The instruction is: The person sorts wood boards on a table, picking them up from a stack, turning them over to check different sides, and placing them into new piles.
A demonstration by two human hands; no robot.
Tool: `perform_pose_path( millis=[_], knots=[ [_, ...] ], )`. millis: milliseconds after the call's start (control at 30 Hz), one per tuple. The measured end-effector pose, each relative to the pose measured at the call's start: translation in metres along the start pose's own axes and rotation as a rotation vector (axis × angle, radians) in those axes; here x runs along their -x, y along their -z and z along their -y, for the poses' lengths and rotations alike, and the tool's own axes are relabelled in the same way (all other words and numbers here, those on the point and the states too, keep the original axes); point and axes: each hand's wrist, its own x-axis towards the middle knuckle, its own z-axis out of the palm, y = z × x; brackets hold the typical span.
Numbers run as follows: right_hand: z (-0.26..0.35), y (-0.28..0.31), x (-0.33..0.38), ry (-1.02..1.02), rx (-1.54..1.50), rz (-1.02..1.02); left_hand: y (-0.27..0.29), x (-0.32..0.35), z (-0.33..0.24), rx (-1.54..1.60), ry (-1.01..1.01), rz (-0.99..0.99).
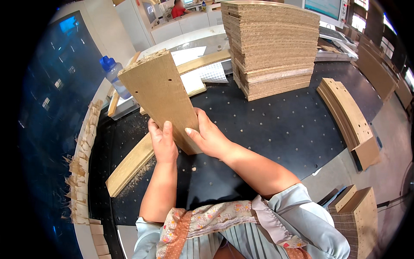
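Both my hands grip a stack of wood-grain boards (161, 88) between them, tilted up on its end over the black table. My left hand (164, 142) is closed on its left side, thumb lying along the front face. On the right edge my right hand (209, 136) is wrapped round it, thumb on the face. Two small dark holes show near the upper end of the front board. The bottom end rests on or close to the table surface; I cannot tell which. A single wooden strip (131, 164) lies to the left of my left hand, with sawdust beside it.
A tall stack of particle boards (278, 47) stands at the back of the black table (263, 138). Drilled boards (347, 114) lie at the right edge, more (355, 216) stand lower right. A blue-capped bottle (115, 75) is back left. A person in red (179, 9) is far off.
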Motion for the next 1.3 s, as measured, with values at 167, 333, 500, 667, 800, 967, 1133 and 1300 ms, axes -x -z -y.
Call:
perform_pose_path(
  millis=[167,333,500,667,800,967,1133,1300],
  knots=[
    [-0.005,0.012,0.012,0.059,-0.242,0.208,0.014,-0.014,0.006,0.09,0.012,-0.003],
    [-0.024,0.023,0.03,-0.165,-0.486,0.226,0.034,-0.029,-0.002,0.444,0.27,0.249],
    [-0.026,0.014,0.035,-0.165,-0.363,0.288,0.032,-0.032,-0.007,0.661,0.313,0.373],
    [-0.017,0.026,0.031,-0.151,-0.469,0.099,0.032,-0.034,-0.031,0.306,0.237,0.163],
    [-0.008,0.061,0.019,-0.199,-0.669,-0.011,0.03,-0.035,-0.066,-0.387,-0.212,0.176],
    [-0.008,0.091,0.006,-0.445,-0.75,0.476,0.022,-0.045,-0.125,-1.269,-0.987,0.765],
    [-0.04,0.057,0.007,-0.628,-0.636,0.793,-0.01,-0.042,-0.149,-1.335,-1.374,1.141],
    [-0.031,0.006,0.021,-0.62,-1.137,0.808,-0.019,-0.038,-0.14,-1.226,-1.534,1.295]
  ],
)
